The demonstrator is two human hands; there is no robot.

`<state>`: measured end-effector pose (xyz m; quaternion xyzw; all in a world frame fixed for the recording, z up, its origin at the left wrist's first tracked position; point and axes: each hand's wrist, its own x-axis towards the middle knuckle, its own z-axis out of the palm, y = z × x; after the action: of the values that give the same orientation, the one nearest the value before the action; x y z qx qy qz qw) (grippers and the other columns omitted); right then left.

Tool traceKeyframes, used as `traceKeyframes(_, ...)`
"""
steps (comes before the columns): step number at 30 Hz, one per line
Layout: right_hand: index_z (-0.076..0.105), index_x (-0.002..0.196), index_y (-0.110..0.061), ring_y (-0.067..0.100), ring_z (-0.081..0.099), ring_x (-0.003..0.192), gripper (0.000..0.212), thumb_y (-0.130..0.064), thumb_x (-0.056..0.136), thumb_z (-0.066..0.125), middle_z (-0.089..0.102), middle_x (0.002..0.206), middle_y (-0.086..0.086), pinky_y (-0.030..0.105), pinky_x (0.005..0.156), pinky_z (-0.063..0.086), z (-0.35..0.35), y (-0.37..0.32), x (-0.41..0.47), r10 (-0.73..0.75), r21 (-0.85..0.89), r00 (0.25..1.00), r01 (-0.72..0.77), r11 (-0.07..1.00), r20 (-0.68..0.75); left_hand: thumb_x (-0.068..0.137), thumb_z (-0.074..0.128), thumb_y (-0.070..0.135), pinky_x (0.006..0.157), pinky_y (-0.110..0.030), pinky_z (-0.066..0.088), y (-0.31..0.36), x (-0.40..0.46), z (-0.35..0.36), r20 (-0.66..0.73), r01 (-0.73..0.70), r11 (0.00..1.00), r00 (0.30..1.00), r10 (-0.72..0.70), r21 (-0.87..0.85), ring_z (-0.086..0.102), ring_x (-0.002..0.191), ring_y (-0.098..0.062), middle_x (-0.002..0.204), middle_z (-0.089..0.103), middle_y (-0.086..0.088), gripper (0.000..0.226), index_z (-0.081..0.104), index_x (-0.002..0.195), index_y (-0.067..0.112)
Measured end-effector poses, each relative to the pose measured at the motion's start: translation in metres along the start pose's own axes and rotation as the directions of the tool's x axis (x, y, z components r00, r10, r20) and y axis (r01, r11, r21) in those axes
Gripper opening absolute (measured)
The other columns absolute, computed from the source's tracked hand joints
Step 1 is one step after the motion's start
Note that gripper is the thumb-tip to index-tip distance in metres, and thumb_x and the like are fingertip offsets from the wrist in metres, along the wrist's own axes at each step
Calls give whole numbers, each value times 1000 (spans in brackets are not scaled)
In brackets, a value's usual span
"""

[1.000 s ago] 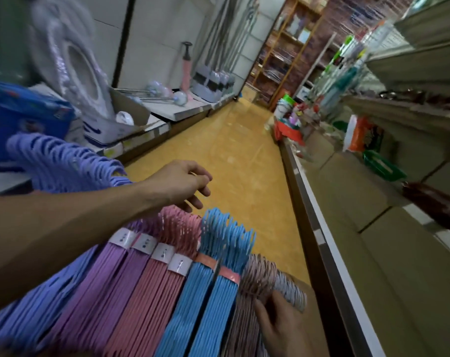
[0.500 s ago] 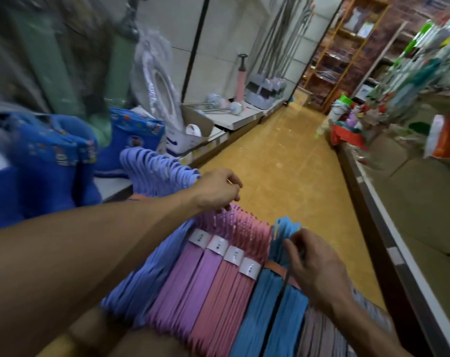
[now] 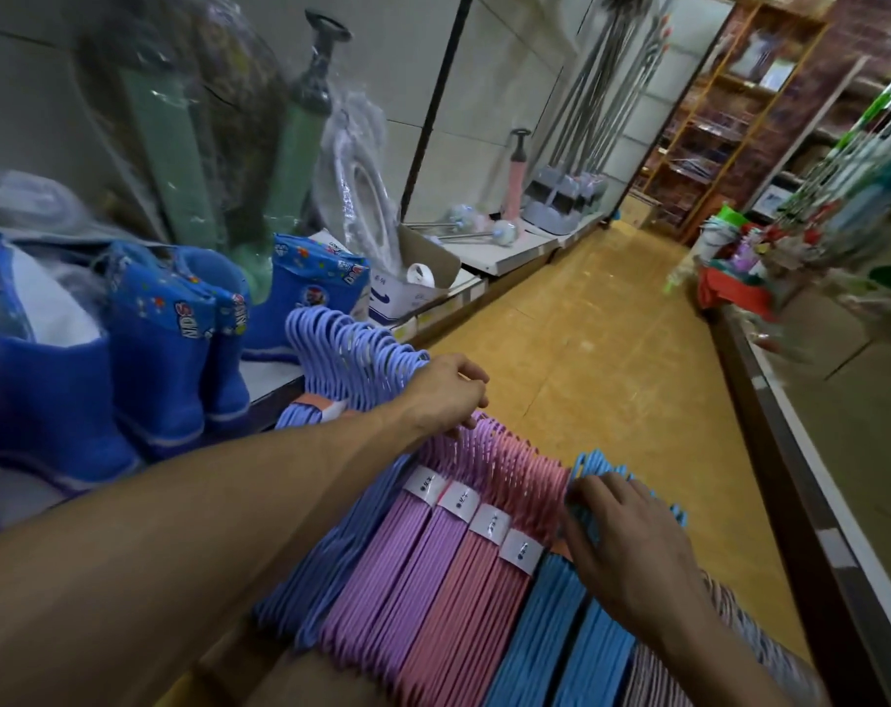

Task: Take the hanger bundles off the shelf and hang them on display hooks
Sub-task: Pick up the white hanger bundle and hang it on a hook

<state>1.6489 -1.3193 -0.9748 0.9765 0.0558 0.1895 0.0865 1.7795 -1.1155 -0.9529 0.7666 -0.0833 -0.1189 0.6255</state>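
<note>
The purple hangers (image 3: pixel 382 568) are touched by the left hand (image 3: pixel 446 392) (fingers curled), blue hangers (image 3: pixel 561 630) gripped by the right hand (image 3: pixel 632 548).

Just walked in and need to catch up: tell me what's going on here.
A person is sorting through banded hanger bundles lined up in a store aisle. The left hand reaches onto the hook ends of the purple bundles, and the right hand has its fingers on the hooks of the blue bundles. Nothing is lifted yet. Blue rain boots stand on the shelf to the left.
</note>
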Motion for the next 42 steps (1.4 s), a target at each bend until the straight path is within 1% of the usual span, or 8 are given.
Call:
traceKeyframes(5,60,89,-21,26,55,77,13,-32,89,66,58,84,-1,39,64,47,1,2,-2,93,110,994,-86,990,-57,95,52,5,69,-39,59,3,3,12,-16,30,988,999,-32,-152,68,76,-21,100,69,-6,23,60,115,15)
traceKeyframes(11,60,97,-22,28,56,85,15,-36,91,59,59,92,1,42,70,47,-5,15,-9,115,83,993,-111,990,-38,97,51,5,59,-33,53,4,2,39,-61,69,942,994,-94,-327,64,71,-22,95,67,-7,21,60,114,13)
traceKeyframes(17,59,105,-21,24,56,100,23,-41,95,56,60,103,1,42,83,48,-9,34,-31,422,344,906,-388,855,-24,96,53,6,54,-28,49,21,-1,73,48,-67,997,996,69,-41,64,68,-22,92,66,-7,20,61,113,12)
traceKeyframes(22,59,99,-20,20,57,92,21,-40,93,58,59,97,-2,42,82,49,-4,53,-58,596,563,803,-502,656,22,96,54,11,65,-35,51,27,-6,112,197,-230,961,960,199,153,64,69,-22,93,68,-7,19,62,113,12)
traceKeyframes(24,59,96,-19,20,57,87,19,-38,92,61,60,95,-2,39,79,49,-6,61,-69,649,607,760,-537,586,46,96,55,13,64,-32,51,28,-9,128,246,-295,933,939,242,206,65,71,-21,96,69,-9,18,63,112,14)
traceKeyframes(27,58,93,-19,17,56,85,15,-33,91,62,60,93,-1,36,76,46,-8,73,-86,692,629,718,-569,530,66,96,56,18,60,-27,50,30,-14,150,316,-383,888,901,298,254,69,76,-20,98,70,-7,16,64,110,20)
traceKeyframes(33,60,94,-18,16,58,85,16,-34,92,62,60,93,-2,34,77,48,-17,93,-120,748,634,658,-614,469,84,97,56,28,71,-35,55,34,-24,185,404,-458,848,852,333,267,72,77,-15,98,69,1,14,63,109,31)
traceKeyframes(42,55,112,-24,9,58,93,26,-41,93,60,55,103,-9,40,85,56,-24,120,-182,810,558,548,-747,361,210,100,53,25,80,-40,56,49,-44,228,537,-576,763,760,366,294,67,89,-17,98,67,3,18,61,116,25)
